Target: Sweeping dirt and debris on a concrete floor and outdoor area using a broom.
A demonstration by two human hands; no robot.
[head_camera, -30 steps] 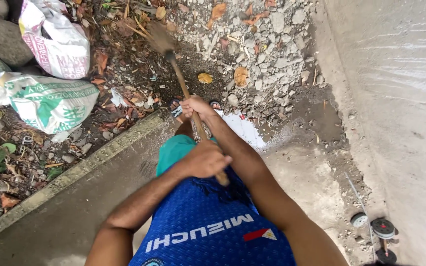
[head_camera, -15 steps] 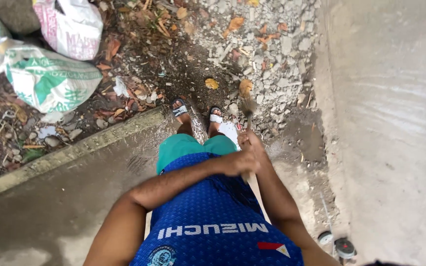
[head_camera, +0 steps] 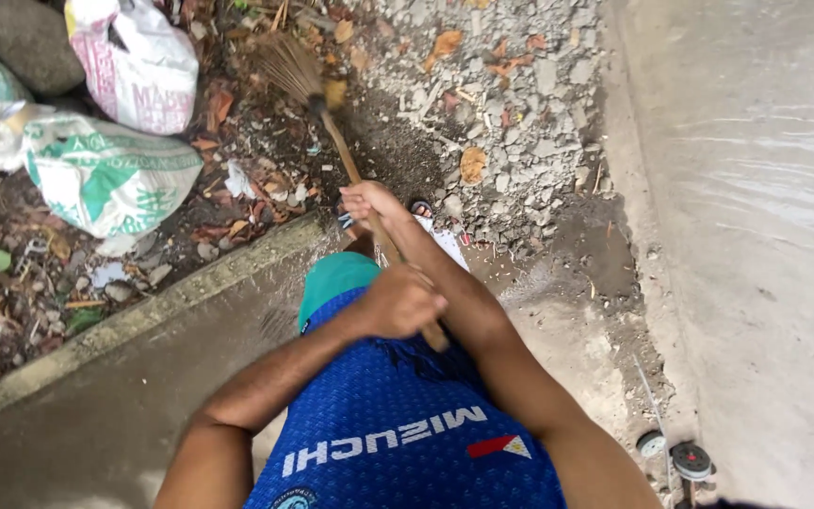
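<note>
Closest to the camera, the person's left hand [head_camera: 405, 302] is curled tight around the near end of a wooden broom handle [head_camera: 355, 179], fingers wrapped fully about it. Just beyond, the right hand [head_camera: 371, 201] grips the same handle farther down, also closed firmly on it. Half a second ago both hands were drawn in close to the body and the broom was out of sight; now the arms have pushed forward and the handle slants away to the upper left. Its bristle head [head_camera: 286, 66] is blurred and lies out over the dark soil and dry leaves [head_camera: 471, 164], so the sweeping stroke looks to be at its outward reach. Below the hands runs a concrete kerb [head_camera: 134, 316]. Farther left lie filled sacks [head_camera: 110, 174], and to the right a pale concrete slab [head_camera: 756, 236] borders loose gravel [head_camera: 529, 113].
</note>
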